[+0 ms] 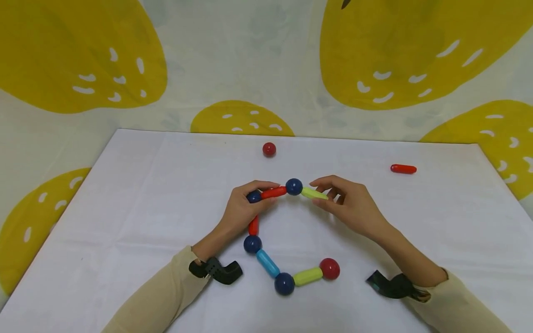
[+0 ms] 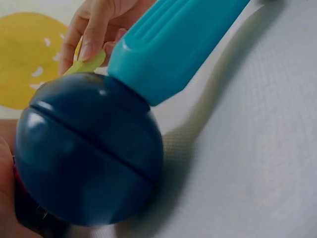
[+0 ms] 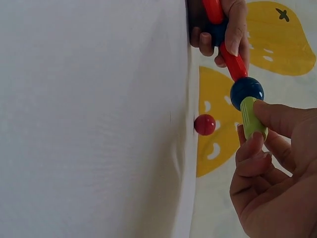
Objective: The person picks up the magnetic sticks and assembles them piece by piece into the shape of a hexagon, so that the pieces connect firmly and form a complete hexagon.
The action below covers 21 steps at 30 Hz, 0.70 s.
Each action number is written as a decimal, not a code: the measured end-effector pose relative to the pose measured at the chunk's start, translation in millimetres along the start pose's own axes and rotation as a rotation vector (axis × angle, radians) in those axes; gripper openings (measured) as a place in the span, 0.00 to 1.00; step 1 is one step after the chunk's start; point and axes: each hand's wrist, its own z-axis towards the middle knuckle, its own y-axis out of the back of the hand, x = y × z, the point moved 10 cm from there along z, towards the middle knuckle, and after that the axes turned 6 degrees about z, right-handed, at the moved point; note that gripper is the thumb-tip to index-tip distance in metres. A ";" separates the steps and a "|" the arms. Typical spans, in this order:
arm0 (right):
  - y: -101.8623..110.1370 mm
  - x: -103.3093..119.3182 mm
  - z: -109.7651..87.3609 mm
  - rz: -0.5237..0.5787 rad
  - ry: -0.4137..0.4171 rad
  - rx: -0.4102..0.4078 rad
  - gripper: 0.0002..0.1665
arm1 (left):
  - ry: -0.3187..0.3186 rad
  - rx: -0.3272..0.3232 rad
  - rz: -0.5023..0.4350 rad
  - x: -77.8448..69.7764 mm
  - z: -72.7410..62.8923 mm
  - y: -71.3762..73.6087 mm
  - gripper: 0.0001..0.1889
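Note:
A bent chain of toy balls and rods hangs between both hands. My left hand grips it at an upper red rod and a dark blue ball, partly covered by the fingers. Between the hands sits another dark blue ball. It joins a yellow-green rod, which my right hand pinches between thumb and fingers. Below the left hand the chain runs through a second red rod, a blue ball, a light blue rod, another blue ball and a yellow-green rod to a red ball.
A loose red ball lies near the far edge of the white-covered table. One loose red rod lies at the far right. Behind the table hangs a cloth with yellow fruit shapes.

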 end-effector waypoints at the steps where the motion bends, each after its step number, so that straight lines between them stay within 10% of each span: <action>1: -0.1 0.0 0.3 0.003 -0.001 0.003 0.21 | -0.007 0.007 0.007 -0.9 0.4 0.0 0.15; 14: -21.5 8.5 13.2 0.100 0.005 0.081 0.20 | -0.029 0.311 -0.050 -2.0 3.7 -4.0 0.22; 21: -27.4 19.3 23.5 0.115 0.043 0.107 0.21 | 0.014 0.365 -0.083 2.0 4.3 -6.4 0.22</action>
